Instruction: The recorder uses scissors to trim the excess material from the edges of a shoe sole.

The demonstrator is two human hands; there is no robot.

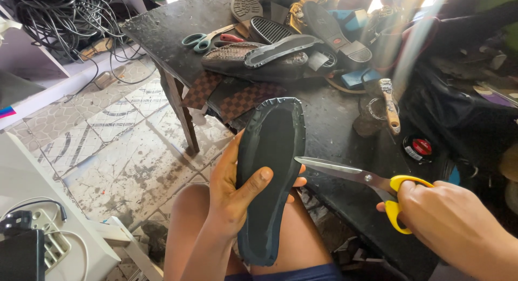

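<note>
A worn, patterned tile floor (124, 146) runs under a dark, stained workbench (334, 119) crowded with shoe parts.

Nearest, above the person's bare knees, the left hand (232, 197) is closed around a dark rubber sole (272, 173), held upright with its hollow inner face toward the camera; the thumb lies across that face and the fingers wrap behind. Just right of it, the right hand (448, 221) grips the yellow handles of scissors (359, 178). Their blades are together, and the tip touches or nearly touches the sole's right edge, beside the left fingertips.

On the bench beyond, a brush (389, 104) leans on a jar, with a small round tin (420, 148) near it. Checkered leather pieces (237, 95) hang over the bench edge. Farther back lie a pile of soles (280, 49) and green-handled scissors (202, 41).

At far left, a tangle of black cables (65, 16) sits on a white shelf. A white power strip (46, 238) lies at lower left.
</note>
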